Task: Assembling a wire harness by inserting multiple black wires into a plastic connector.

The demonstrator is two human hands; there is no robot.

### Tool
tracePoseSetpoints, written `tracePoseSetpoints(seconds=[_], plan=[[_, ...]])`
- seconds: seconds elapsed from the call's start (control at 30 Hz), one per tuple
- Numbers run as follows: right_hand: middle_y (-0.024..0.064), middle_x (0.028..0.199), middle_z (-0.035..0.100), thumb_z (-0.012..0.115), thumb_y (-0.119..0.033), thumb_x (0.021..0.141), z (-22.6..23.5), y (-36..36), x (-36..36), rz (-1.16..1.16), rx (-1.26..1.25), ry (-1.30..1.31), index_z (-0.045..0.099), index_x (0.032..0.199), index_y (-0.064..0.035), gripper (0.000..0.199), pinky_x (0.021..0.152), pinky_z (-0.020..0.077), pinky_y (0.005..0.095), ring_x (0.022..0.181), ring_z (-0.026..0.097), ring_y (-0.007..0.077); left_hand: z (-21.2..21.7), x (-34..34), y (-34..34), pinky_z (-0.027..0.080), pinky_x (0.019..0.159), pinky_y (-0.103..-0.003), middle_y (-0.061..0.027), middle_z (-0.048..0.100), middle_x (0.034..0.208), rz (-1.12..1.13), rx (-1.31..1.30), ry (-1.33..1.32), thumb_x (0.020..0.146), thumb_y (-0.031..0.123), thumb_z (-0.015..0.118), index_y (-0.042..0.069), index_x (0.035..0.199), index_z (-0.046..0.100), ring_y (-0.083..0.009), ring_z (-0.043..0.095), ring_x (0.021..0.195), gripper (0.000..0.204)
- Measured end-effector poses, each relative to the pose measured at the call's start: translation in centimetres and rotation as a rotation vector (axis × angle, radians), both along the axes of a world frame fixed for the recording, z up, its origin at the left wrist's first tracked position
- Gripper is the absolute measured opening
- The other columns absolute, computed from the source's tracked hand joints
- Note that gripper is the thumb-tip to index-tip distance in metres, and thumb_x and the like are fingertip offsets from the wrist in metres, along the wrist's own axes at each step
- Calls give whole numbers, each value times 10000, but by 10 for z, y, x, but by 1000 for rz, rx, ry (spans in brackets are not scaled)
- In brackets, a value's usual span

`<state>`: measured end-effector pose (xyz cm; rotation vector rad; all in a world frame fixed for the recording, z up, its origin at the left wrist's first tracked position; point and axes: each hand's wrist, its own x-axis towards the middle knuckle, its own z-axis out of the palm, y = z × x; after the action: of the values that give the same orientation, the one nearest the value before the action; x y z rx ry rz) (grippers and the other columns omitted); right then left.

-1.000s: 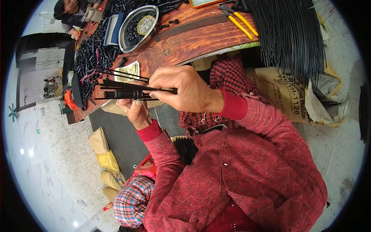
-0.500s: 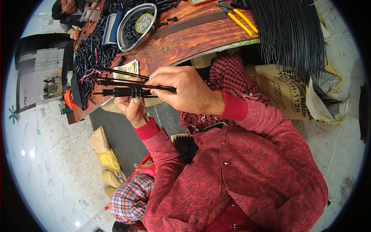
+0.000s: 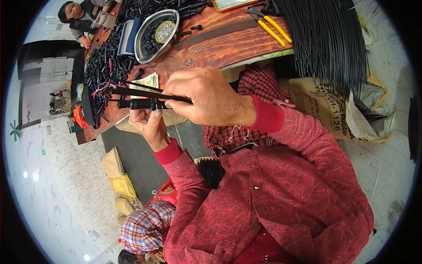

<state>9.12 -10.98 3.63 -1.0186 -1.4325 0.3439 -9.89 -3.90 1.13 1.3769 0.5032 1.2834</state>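
My right hand point(image 3: 206, 97) pinches a few thin black rods point(image 3: 145, 91) that stick out to the left, level with the table edge. Just below them my left hand point(image 3: 151, 123) grips a short black fitting point(image 3: 136, 104) from underneath, thumb up against it. The rods' left ends fan apart slightly above the fitting. Both red sleeves come up from the lower right.
The wooden table point(image 3: 211, 48) holds a metal bowl point(image 3: 154, 31) of small black parts, a heap of black pieces point(image 3: 105, 70), yellow-handled pliers point(image 3: 270, 28) and a thick bundle of black rods point(image 3: 327, 39). Another person point(image 3: 83, 15) sits at the far left end. Sacks point(image 3: 116, 176) lie on the floor.
Both hands have stayed close together at the table edge; the rods in my right hand have shifted a little against the fitting.
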Motion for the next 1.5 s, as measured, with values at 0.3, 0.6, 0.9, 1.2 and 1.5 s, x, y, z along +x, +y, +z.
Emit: tracePoseSetpoints(seconds=[0.3,0.6,0.9,1.2,1.5], plan=[[92,750,646,673,-164,719,-4,1,6,2,93,-64,705,789,-75,118,588,483,401,674,630,288,5,5,-5,483,878,-289,-81,629,1081,42,19,62,697,30,777,-9,1164,552,-154,606,951,519],[103,716,630,705,-162,752,6,-5,12,-10,-27,-53,646,843,-45,159,580,470,385,668,625,294,7,12,-11,504,837,-306,-155,621,1049,-20,60,42,709,64,769,-25,1091,537,-194,614,934,455],[113,553,597,672,-414,761,36,12,20,-95,39,-345,653,721,-89,328,480,454,410,522,613,308,0,11,-7,466,895,-300,-75,590,1126,-19,35,59,694,122,807,-3,1230,493,-160,585,1001,634],[117,626,592,683,-287,789,22,7,16,-99,-75,7,642,794,-57,233,521,451,393,572,600,296,0,15,-10,469,873,-294,-116,624,1045,6,37,-1,688,104,790,-6,1130,547,-171,598,957,516],[148,689,616,669,-271,774,-8,-2,8,122,-257,91,664,844,-33,248,571,461,403,624,610,324,-5,9,-2,469,855,-325,-155,619,1015,-47,48,-13,703,154,766,-21,1067,556,-209,595,904,455]])
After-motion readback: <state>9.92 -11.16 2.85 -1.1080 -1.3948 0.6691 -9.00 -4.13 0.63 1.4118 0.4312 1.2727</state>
